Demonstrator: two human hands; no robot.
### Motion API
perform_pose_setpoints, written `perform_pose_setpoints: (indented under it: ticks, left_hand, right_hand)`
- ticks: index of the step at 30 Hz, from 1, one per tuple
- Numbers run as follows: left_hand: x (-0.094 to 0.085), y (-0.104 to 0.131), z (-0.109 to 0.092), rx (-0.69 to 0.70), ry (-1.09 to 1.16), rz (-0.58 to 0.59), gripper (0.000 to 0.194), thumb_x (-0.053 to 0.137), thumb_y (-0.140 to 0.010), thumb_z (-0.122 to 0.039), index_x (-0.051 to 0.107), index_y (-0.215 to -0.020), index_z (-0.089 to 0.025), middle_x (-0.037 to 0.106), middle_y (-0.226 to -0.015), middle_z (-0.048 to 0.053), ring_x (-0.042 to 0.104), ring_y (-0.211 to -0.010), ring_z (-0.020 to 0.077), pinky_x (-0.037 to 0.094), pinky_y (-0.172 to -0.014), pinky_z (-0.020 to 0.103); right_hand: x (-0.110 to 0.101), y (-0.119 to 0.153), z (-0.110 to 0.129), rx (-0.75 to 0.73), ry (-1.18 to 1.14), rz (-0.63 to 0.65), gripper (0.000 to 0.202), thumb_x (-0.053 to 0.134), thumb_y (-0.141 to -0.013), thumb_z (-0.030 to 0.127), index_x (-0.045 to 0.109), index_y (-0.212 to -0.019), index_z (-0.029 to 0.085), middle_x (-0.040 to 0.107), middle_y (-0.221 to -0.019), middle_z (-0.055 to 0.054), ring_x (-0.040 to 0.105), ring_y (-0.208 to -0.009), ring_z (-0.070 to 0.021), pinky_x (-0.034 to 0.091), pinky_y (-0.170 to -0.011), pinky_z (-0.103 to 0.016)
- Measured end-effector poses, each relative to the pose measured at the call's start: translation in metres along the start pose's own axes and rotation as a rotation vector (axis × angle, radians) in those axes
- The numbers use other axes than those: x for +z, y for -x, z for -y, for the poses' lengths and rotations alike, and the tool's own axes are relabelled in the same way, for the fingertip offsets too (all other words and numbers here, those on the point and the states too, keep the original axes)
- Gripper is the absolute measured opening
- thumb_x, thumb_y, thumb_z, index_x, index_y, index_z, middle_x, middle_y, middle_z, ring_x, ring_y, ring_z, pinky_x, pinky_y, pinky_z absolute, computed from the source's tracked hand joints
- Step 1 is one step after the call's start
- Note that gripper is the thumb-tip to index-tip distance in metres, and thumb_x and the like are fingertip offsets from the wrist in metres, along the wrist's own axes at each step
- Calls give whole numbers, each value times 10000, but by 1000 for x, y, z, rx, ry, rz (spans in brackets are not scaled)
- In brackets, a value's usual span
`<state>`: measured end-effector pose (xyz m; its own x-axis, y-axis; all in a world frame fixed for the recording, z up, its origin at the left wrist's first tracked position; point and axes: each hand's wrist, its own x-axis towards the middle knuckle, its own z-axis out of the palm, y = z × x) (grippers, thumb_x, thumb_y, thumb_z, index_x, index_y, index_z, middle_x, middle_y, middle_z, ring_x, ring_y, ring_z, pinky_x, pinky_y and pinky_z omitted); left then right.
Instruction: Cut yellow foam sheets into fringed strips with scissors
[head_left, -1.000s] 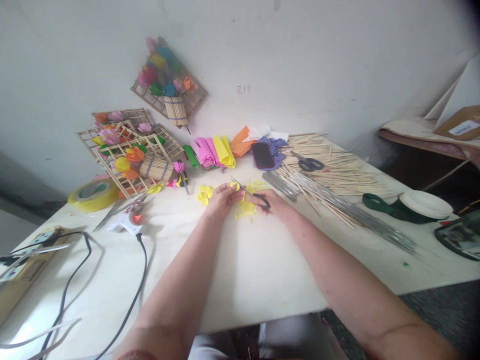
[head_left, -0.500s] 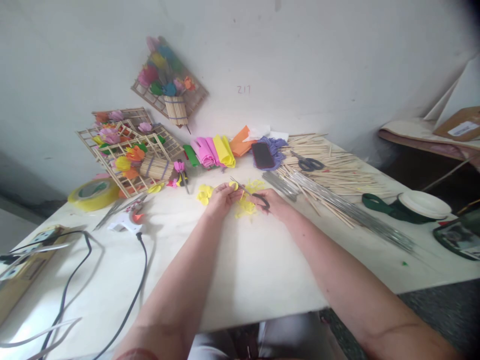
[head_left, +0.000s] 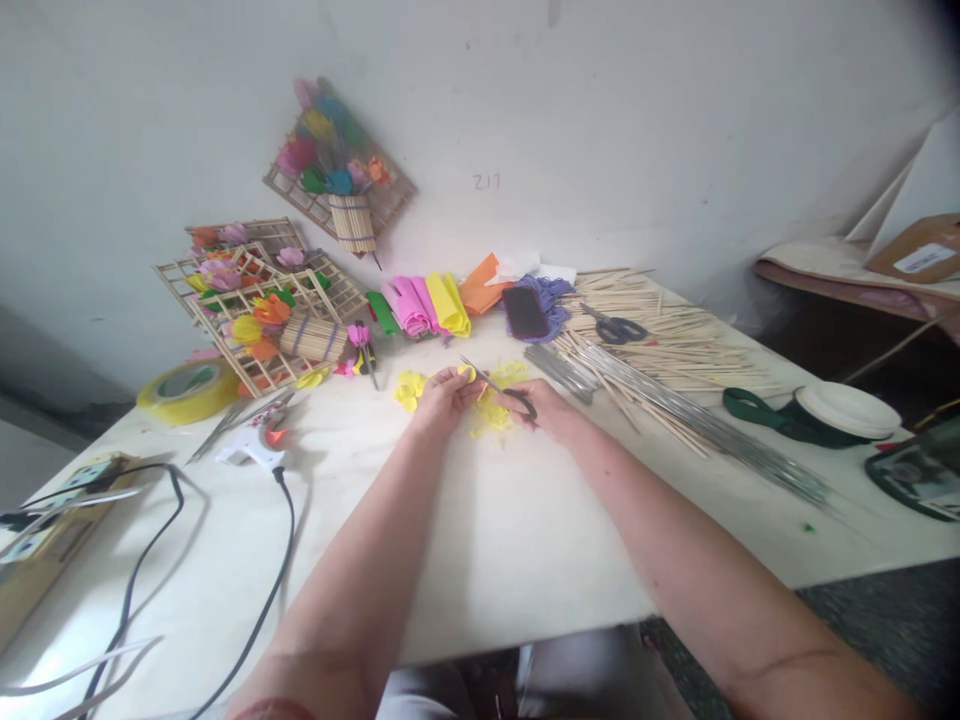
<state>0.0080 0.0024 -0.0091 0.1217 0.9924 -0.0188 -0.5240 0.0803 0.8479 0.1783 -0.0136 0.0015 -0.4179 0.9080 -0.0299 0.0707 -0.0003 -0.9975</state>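
My left hand [head_left: 445,397] pinches a small piece of yellow paper [head_left: 466,374] above the table. In my right hand [head_left: 541,404] is a pair of scissors [head_left: 519,399], my fingers round the dark handles. The blades point left, close to the yellow paper; whether they touch it I cannot tell. Under and around both hands lie thin yellow paper scraps [head_left: 491,420]. Just left of my left hand rests a cluster of cut yellow petals [head_left: 409,390].
Rolled crepe paper [head_left: 450,303], a phone [head_left: 525,312] and another pair of scissors [head_left: 616,328] lie at the back. Wooden sticks [head_left: 690,350] and metal wires [head_left: 697,430] spread rightward. To the left are flower frames [head_left: 307,335], clear tape [head_left: 187,390], a glue gun [head_left: 255,445] and cords [head_left: 289,540].
Hardly anything differs. Both hands stay in the same place, with the scissors and the yellow paper still held; the view has shifted very slightly.
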Motion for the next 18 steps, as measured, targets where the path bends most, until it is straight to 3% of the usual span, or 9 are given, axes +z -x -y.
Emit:
perform_pose_setpoints:
  ticks: [18]
  left_hand:
    - [6,6,-2,3,-19,100,152,655,-667,-148,514,-721,-130,657,-681,43,653,-720,150,496,-701,238]
  right_hand:
    - [-9,3,2,32,-53,49,329,656,-625,443,526,-608,141,444,-411,61,344,-312,-35,235,-290,-166]
